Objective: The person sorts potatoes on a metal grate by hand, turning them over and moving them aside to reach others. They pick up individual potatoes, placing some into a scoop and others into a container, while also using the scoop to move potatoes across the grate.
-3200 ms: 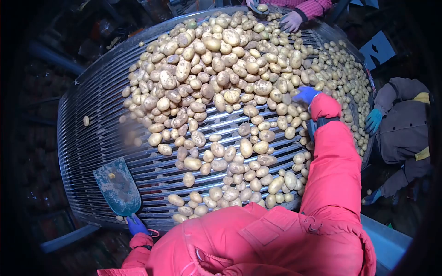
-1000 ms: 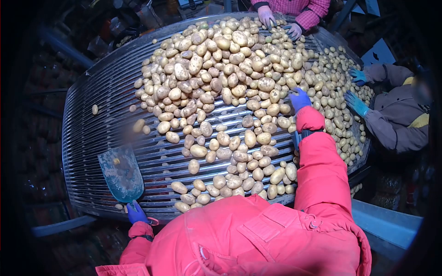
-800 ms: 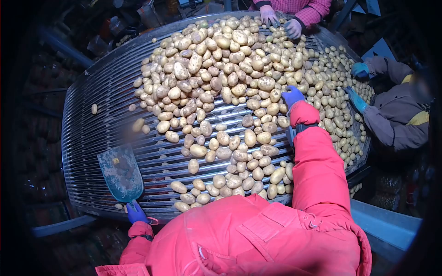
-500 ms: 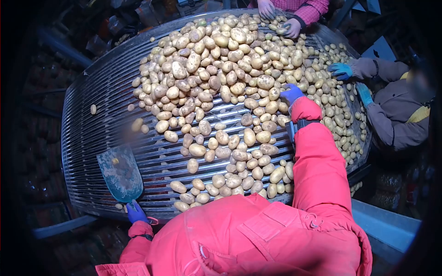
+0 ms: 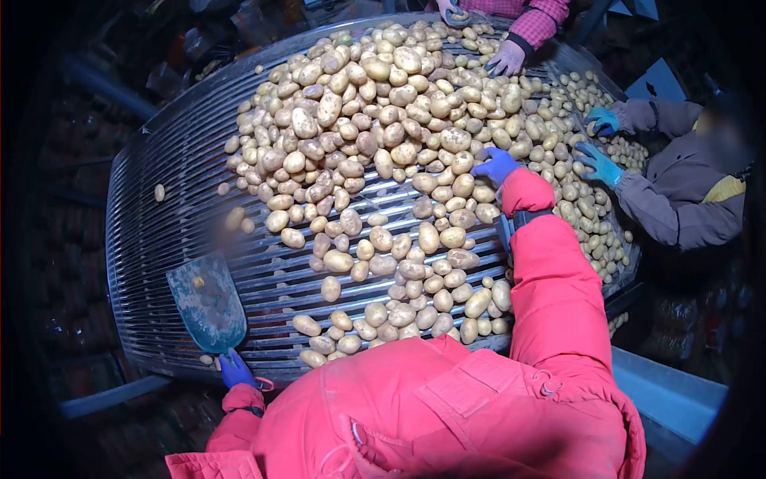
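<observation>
At the lower left, my left hand, in a blue-purple glove, is closed round the handle end of a teal scoop that lies on the slatted metal table. My right hand, gloved the same, is at the right part of a large heap of potatoes. Its fingers are apart and touch the potatoes there, and none is seen held. Looser potatoes lie on the slats between my sleeves.
One co-worker's pink-gloved hand is at the far edge. Another co-worker's teal-gloved hands are over small potatoes at the right. A blue metal beam runs at the lower right.
My right hand has shifted slightly left with its fingers more spread. The co-workers' hands have moved among the potatoes. My left hand and the scoop have hardly moved.
</observation>
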